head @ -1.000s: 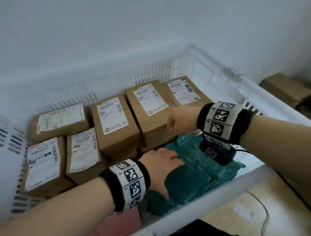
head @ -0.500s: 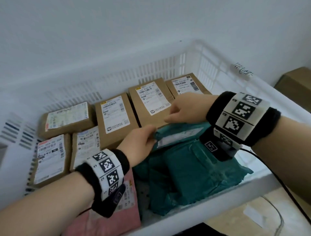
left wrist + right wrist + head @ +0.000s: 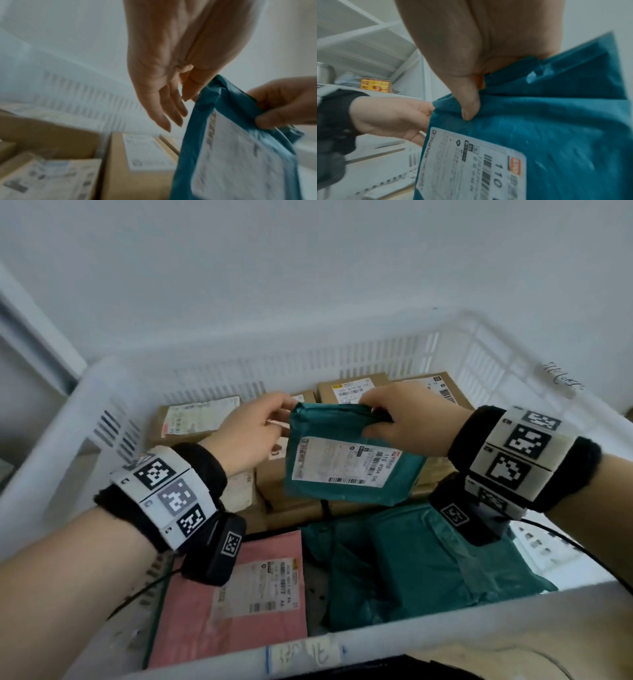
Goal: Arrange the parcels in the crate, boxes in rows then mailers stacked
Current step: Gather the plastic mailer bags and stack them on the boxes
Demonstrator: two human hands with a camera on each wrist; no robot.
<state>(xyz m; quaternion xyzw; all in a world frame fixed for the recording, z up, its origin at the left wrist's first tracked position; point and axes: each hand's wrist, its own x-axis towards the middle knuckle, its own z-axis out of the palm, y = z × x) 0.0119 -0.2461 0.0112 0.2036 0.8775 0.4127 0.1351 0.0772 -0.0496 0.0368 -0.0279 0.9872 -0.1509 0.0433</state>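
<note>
Plain white wall rises behind a white slotted crate (image 3: 219,378), which holds brown cardboard boxes (image 3: 202,419) in rows along its far side, each with a white shipping label facing up. Nearer the person, on the crate floor, a pink mailer (image 3: 236,587) lies flat on the left, and a heap of teal mailers (image 3: 428,563) lies just beside it on the right. Above the boxes, a single teal mailer (image 3: 346,457) hangs in the air with its label toward the head camera. The right hand (image 3: 407,419) grips its upper right corner: in the right wrist view the thumb presses the front face while the other fingers curl behind, out of sight. The left hand (image 3: 253,433) meets the mailer's upper left corner; in the left wrist view its fingers (image 3: 164,112) hang straight and relaxed beside the mailer's edge, and whether the thumb and forefinger pinch the corner cannot be told. The mailer hangs below both hands, tilted, and clear of the boxes under it. Both wrists wear black bands with square black-and-white markers (image 3: 513,453).
</note>
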